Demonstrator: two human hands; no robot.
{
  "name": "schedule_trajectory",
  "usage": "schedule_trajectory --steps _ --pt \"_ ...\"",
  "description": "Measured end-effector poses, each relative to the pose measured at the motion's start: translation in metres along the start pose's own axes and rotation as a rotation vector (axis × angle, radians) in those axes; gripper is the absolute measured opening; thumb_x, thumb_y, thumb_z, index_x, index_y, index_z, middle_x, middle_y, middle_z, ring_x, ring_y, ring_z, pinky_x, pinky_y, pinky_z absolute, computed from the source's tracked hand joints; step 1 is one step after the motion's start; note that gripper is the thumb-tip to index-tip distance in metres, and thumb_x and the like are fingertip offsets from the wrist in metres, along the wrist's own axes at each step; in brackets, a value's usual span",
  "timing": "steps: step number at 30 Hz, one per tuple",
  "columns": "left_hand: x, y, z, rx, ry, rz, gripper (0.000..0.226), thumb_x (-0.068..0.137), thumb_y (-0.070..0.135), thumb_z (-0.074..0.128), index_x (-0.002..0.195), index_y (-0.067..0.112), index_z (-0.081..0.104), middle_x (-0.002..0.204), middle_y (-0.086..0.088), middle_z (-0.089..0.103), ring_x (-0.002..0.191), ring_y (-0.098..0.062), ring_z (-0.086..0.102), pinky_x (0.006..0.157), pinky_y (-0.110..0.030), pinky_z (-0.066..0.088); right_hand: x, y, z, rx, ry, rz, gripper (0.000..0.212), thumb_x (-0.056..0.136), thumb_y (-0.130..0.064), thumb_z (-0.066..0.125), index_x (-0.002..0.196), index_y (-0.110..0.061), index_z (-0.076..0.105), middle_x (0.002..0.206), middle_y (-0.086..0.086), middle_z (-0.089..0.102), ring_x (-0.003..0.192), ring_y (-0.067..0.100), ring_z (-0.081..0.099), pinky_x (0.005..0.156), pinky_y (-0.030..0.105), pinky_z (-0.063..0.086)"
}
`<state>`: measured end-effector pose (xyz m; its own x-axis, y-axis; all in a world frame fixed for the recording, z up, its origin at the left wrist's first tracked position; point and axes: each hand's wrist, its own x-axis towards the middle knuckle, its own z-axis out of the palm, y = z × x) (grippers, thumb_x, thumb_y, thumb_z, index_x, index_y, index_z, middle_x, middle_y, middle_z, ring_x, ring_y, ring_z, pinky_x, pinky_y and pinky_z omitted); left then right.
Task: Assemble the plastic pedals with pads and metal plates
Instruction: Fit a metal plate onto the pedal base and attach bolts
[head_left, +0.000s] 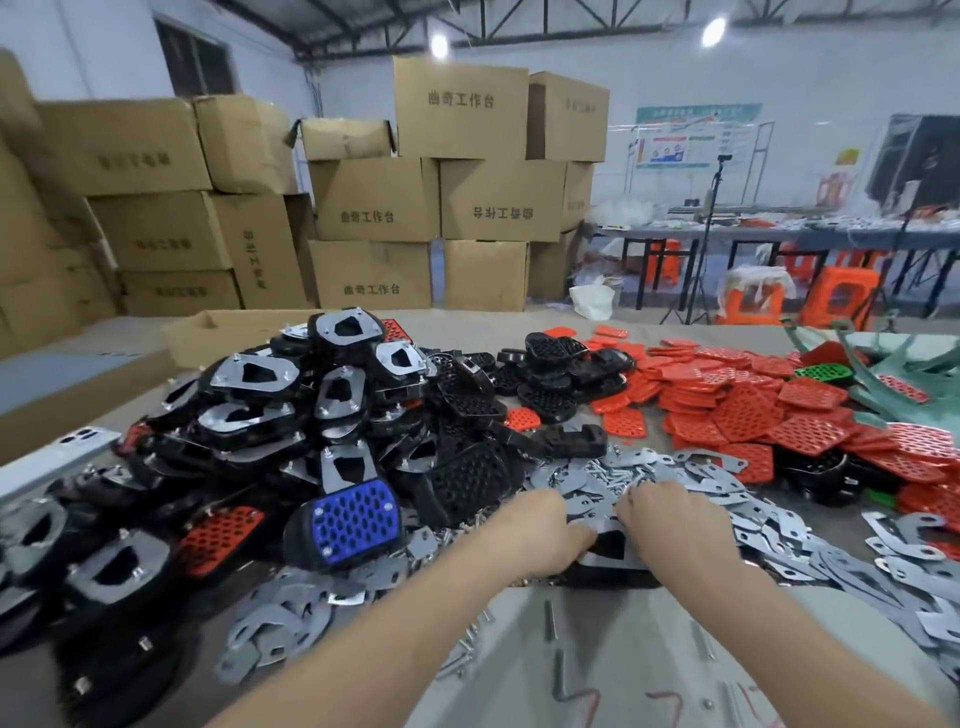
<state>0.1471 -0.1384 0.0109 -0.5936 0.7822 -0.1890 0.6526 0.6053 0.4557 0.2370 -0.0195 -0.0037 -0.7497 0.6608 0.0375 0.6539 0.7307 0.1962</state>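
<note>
Pedal (613, 574), one plate (605, 559), left hand (540, 525), right hand (670, 519)

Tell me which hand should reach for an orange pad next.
Right, probably. The right hand lies nearer the orange pads, heaped on its side; the left hand would have to cross over it.

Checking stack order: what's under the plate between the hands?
A black pedal, visible through the cutout in the plate and at its near edge. The left hand and right hand hide both sides.
</note>
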Motion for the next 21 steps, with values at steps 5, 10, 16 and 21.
schedule_trajectory --steps 5,10,16,21 --pt "-0.008 -0.028 -0.045 -0.418 0.288 -0.020 0.033 0.094 0.045 0.056 0.117 0.024 0.047 0.098 0.006 0.061 0.065 -0.008 0.058 0.052 -0.024 0.043 0.004 -0.026 -0.034 0.489 0.299 0.015 0.024 0.109 -0.028 0.038 0.098 -0.016 0.055 0.093 0.003 0.060 0.082 0.029 0.054 0.067 0.038 0.043" --pt "-0.027 -0.094 -0.160 -0.569 0.725 -0.150 0.021 0.090 0.046 0.064 0.100 0.030 0.054 0.088 0.001 0.070 0.058 -0.010 0.063 0.049 -0.023 0.050 0.009 -0.082 -0.096 1.156 0.444 -0.101 0.023 0.107 -0.047 0.038 0.106 -0.026 0.048 0.105 -0.006 0.061 0.091 0.020 0.057 0.077 0.040 0.042" --pt "-0.020 -0.153 -0.239 -0.923 1.030 -0.338 0.045 0.096 0.024 0.063 0.131 -0.001 0.050 0.117 -0.014 0.064 0.067 -0.020 0.065 0.077 -0.036 0.060 0.010 -0.082 -0.113 1.434 0.382 -0.178 0.005 0.105 -0.038 0.047 0.104 -0.034 0.049 0.099 -0.013 0.065 0.087 0.016 0.070 0.084 0.049 0.056" --pt "-0.002 -0.144 -0.216 -0.883 0.997 -0.521 0.059 0.102 0.036 0.053 0.147 0.003 0.036 0.147 -0.017 0.045 0.111 -0.032 0.054 0.090 -0.038 0.048 0.006 -0.028 -0.121 1.747 0.433 -0.116 0.011 0.104 -0.025 0.054 0.105 -0.037 0.054 0.104 -0.007 0.070 0.078 0.008 0.074 0.070 0.037 0.061"
